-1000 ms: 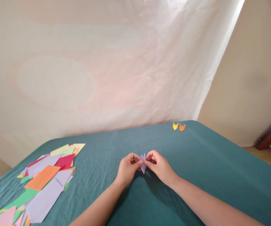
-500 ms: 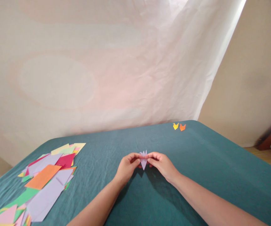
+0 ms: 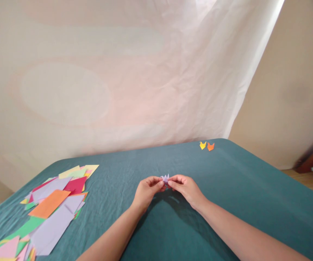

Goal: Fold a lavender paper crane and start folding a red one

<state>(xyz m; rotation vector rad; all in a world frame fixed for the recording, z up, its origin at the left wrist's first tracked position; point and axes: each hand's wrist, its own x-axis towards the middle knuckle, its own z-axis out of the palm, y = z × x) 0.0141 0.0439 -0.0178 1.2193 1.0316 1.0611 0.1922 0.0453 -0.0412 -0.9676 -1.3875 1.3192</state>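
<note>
With a narrow, pinching grip, the left hand and right hand hold the lilac folded paper between them over the desk, apparently shaping its folds, and the next crease likely calls for light, even pressure

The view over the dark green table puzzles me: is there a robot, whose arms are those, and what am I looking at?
There is no robot: these are a person's own bare arms. The camera sits on their head, so every picture looks forward and down. The left hand and right hand pinch a small, pointed, folded lilac paper between them. Below is a table covered in dark green cloth. On the left lies a spread pile of flat, many-coloured paper sheets. Near the far edge, towards the right, are a small folded yellow paper figure and a small folded orange one.
</note>
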